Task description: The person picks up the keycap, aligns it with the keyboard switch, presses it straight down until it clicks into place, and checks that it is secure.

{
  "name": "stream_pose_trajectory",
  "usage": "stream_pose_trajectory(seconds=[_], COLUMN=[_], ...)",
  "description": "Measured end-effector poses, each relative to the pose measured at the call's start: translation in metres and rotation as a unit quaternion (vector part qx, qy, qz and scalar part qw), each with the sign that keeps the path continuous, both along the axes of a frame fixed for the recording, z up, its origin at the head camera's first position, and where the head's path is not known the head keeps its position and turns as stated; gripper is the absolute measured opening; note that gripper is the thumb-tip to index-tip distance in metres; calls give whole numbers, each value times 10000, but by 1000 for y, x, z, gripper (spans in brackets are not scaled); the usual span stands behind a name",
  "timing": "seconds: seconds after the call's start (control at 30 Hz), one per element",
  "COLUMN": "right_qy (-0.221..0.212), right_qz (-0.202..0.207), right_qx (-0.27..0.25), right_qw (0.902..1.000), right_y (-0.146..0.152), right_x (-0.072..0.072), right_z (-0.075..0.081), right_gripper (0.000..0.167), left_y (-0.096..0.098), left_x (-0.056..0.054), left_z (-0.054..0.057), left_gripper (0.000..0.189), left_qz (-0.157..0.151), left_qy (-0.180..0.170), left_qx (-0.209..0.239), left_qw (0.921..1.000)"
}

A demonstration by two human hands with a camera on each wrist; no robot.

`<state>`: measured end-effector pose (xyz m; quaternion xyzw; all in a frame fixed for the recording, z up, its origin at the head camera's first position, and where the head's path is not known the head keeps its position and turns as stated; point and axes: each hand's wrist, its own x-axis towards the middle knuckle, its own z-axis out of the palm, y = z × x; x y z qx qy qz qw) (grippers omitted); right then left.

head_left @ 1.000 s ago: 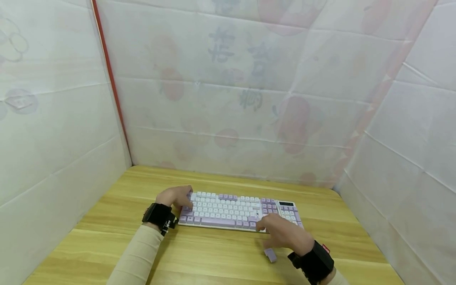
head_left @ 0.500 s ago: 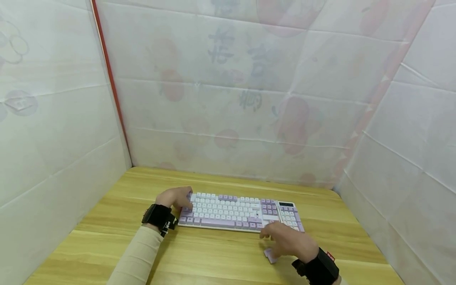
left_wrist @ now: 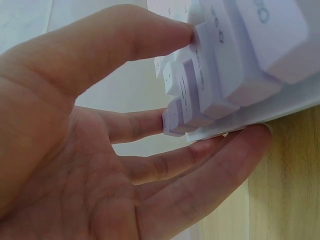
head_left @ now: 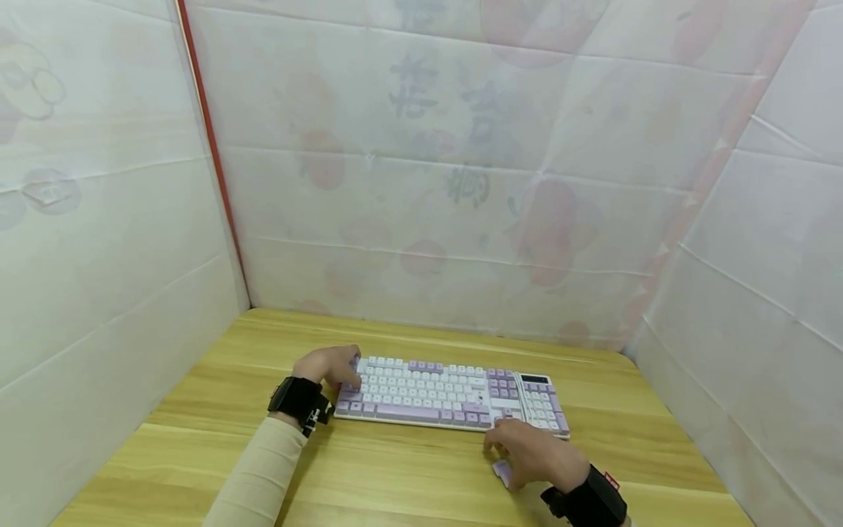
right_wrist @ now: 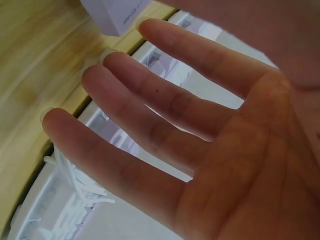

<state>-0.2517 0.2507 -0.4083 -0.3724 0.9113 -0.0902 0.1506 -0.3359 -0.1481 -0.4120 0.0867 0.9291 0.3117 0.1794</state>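
A white and light-purple keyboard (head_left: 415, 395) lies on the wooden table. My left hand (head_left: 329, 366) grips its left end. In the left wrist view, the thumb (left_wrist: 165, 32) presses on the keys and the other fingers reach along the keyboard's side and lower edge. Nearer to me, a loose light-purple keycap (head_left: 503, 472) with small print rests on the table. My right hand (head_left: 533, 454) hovers over it, the thumb close beside it. Whether the thumb touches the keycap is unclear. The right wrist view has the fingers (right_wrist: 135, 125) spread and fairly straight, pointing past the keycap (right_wrist: 114, 15).
A thin white cable (right_wrist: 75, 180) lies bundled across the keyboard's right part, left of the number pad. White sheeting (head_left: 421, 183) with faint printed figures stands behind the table and on both sides. The wooden tabletop (head_left: 382, 476) extends in front of the keyboard.
My right hand has drawn back from the keyboard's front edge, toward me and slightly right, over the loose keycap. My left hand keeps its grip. The head view has shifted a little.
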Motion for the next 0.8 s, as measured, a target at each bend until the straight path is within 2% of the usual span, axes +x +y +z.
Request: stream_pose_trajectory(seconds=[0.27,0.53,0.8], right_qy=[95,52,175], right_qz=[129,301,189], right_qx=[-103,-312,-235], right_qw=[9998,9990,9994], right_y=[2,-1,-3], right_x=[-1,-1,-1], right_z=[-3,-4,-5], right_gripper=[43,24,25], left_y=[2,1,0], left_x=[0,1,0], left_z=[2,2,0], left_gripper=[44,45,45], left_qz=[-46,-15,-49], left_qy=[62,16,63], left_qx=[-77,-127,-127], left_qw=[9999,9999,9999])
